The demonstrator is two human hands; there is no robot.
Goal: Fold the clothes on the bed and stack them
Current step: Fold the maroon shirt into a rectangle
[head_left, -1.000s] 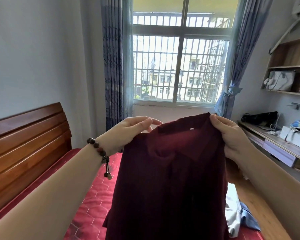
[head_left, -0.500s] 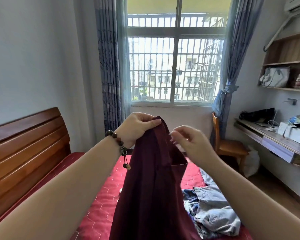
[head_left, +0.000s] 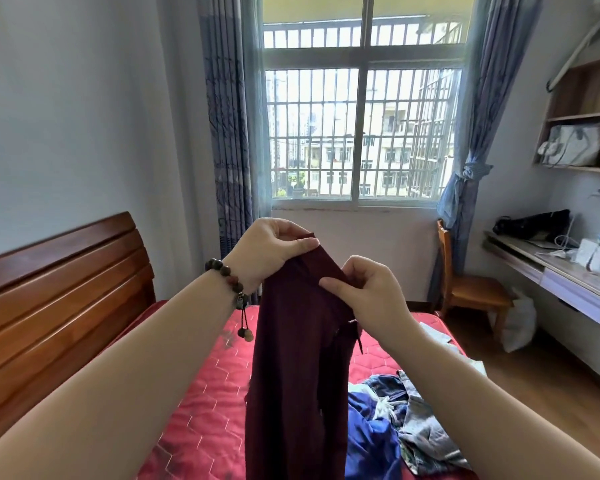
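A person stands at the side of a bed (head_left: 201, 427), holding a dark red garment (head_left: 298, 375) up in the air above the red quilted mattress. The left hand (head_left: 267, 251) pinches the top edge of the cloth, thumb pressed over curled fingers (head_left: 303, 243), while the right hand (head_left: 371, 296), just to its 4 o'clock, grips a fold a little lower, its fingers closed on the fabric. The two hands sit close together, so the garment hangs doubled lengthwise in a long narrow drop, likely the first fold being made in the air, where the cloth's own weight pulls it straight. Which part of the garment each hand has caught is hard to tell, since the cloth bunches at the grip.

At 5 o'clock from the hanging garment, a loose heap of unfolded clothes (head_left: 406, 427), blue and grey denim among them, waits on the mattress. No folded stack shows in view, so the task appears to be near its start. A wooden headboard (head_left: 59, 292) lies at 9 o'clock, a barred window (head_left: 361, 133) at 12, and a chair (head_left: 471, 292) and counter (head_left: 548, 271) at 3.
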